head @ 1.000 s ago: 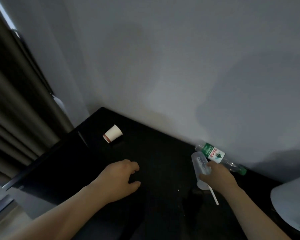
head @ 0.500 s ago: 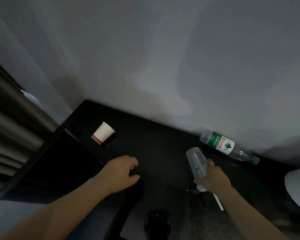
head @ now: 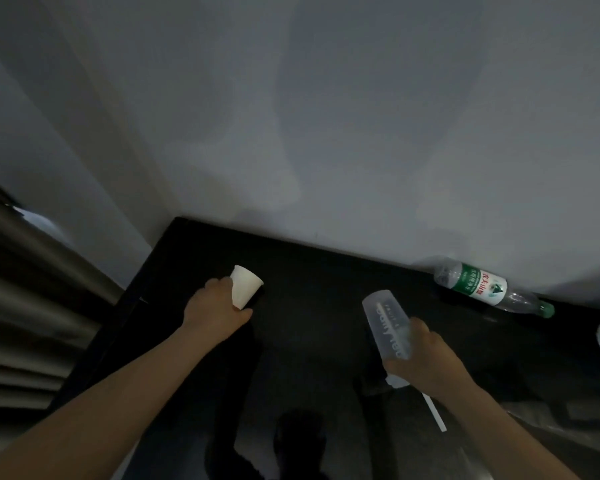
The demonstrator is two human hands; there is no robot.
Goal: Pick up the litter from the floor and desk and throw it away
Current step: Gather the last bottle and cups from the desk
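I read red Chinese words 农夫山泉 on the green and white label [head: 479,285] of the water bottle [head: 494,291], I saw white letters on the clear cup [head: 388,325], too blurry to read for sure

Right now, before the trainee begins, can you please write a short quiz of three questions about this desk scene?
1. True or false: the water bottle stands upright on the desk.
2. What does the right hand hold?
A) a clear plastic cup with a straw
B) a crumpled tissue
C) nothing
3. Which hand grips the white paper cup?

Key:
1. False; it lies on its side.
2. A.
3. The left hand.
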